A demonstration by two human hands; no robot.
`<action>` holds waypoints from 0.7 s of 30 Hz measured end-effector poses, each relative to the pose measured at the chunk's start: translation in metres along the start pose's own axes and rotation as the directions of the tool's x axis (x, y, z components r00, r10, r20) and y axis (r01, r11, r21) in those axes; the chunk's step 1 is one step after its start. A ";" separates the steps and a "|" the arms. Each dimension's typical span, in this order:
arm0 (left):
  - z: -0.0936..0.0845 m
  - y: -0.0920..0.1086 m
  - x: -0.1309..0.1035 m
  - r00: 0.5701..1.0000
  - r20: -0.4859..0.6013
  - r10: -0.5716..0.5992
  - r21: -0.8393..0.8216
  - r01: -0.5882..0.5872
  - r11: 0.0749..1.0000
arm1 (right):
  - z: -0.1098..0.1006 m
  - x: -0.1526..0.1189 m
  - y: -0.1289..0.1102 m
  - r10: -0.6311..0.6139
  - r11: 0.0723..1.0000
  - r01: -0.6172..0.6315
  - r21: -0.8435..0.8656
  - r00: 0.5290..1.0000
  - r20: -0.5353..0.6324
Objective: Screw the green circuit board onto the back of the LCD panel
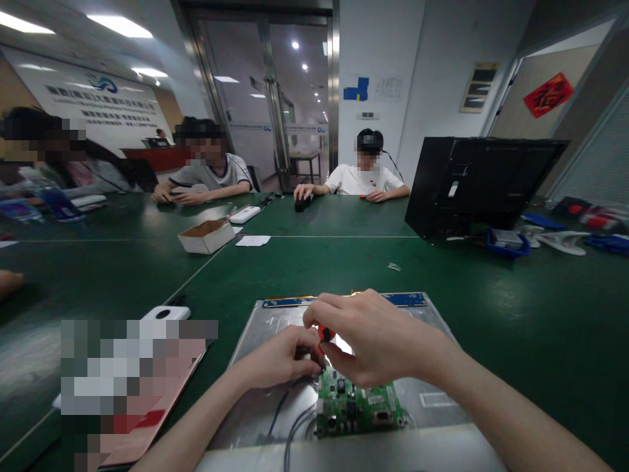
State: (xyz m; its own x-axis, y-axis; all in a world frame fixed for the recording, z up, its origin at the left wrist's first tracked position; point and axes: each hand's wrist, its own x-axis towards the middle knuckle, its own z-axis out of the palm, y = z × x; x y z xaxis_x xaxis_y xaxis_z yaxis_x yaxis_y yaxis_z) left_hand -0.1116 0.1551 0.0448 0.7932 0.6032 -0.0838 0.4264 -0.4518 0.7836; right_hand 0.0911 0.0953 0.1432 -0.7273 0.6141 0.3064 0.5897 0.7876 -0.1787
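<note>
A flat metal display panel (437, 413) lies in front of me, with a green circuit board (361, 406) on its lower middle. A narrow blue board strip (403, 300) runs along the panel's far edge. My right hand (373, 337) is closed around the orange-and-black handle of a screwdriver (325, 333), above the board's far left corner; the shaft is mostly hidden. Close below it, my left hand (287, 357) has its fingers bent together at that corner. What those fingers pinch, if anything, is too small to tell. Dark cables (289, 419) run over the panel near my left wrist.
A black monitor casing (481, 187) stands at the right, beside a blue tray (508, 242). An open cardboard box (206, 237) sits farther left. Near my left arm are a white device (167, 313) and a pink sheet (157, 406). Several people sit around the green table (319, 262).
</note>
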 end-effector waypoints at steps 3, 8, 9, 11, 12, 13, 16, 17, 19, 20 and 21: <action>0.001 0.001 -0.001 1.000 -0.010 0.011 0.003 -0.011 1.000 | 0.000 0.001 0.000 0.023 1.000 -0.023 0.005 1.000 0.001; 0.000 -0.001 0.000 1.000 -0.014 -0.002 0.005 0.002 1.000 | 0.001 0.002 0.000 0.056 0.998 -0.055 -0.025 0.998 0.010; -0.001 -0.001 0.001 1.000 -0.008 -0.004 0.006 0.004 1.000 | 0.001 0.003 0.000 0.065 0.997 -0.065 -0.040 0.998 0.007; -0.002 -0.001 0.001 1.000 -0.003 -0.005 0.007 0.005 1.000 | 0.002 0.003 0.001 0.075 0.995 -0.075 -0.062 0.997 0.000; -0.002 -0.001 0.001 1.000 -0.007 -0.002 0.008 0.002 1.000 | 0.003 0.003 0.001 0.075 0.995 -0.075 -0.067 0.997 -0.004; -0.001 -0.001 0.001 1.000 -0.010 0.003 0.009 -0.003 1.000 | 0.003 0.003 0.001 0.073 0.995 -0.074 -0.069 0.997 -0.008; 0.000 -0.002 0.000 1.000 0.000 0.019 0.010 -0.019 1.000 | 0.001 0.002 0.001 0.057 0.997 -0.057 -0.056 0.998 -0.004; 0.001 -0.003 0.000 1.000 0.005 0.023 0.010 -0.023 1.000 | 0.000 0.001 0.001 0.045 0.998 -0.045 -0.048 0.999 0.000; 0.001 -0.003 0.000 1.000 0.002 0.028 0.011 -0.028 1.000 | -0.002 0.000 0.000 0.018 0.999 -0.018 -0.029 1.000 0.009; 0.001 -0.003 0.000 0.999 -0.006 0.032 0.013 -0.032 0.999 | -0.003 0.000 -0.001 0.011 1.000 -0.010 -0.021 1.000 0.012; 0.001 -0.002 0.000 0.999 -0.012 0.036 0.015 -0.036 0.999 | -0.004 0.000 -0.001 0.009 1.000 -0.008 -0.015 1.000 0.013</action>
State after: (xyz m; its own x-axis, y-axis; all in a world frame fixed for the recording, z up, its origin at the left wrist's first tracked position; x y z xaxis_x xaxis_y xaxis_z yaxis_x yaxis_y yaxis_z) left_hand -0.1119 0.1556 0.0425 0.8028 0.5943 -0.0477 0.4039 -0.4832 0.7768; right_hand 0.0920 0.0945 0.1466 -0.7269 0.6214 0.2924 0.6010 0.7816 -0.1671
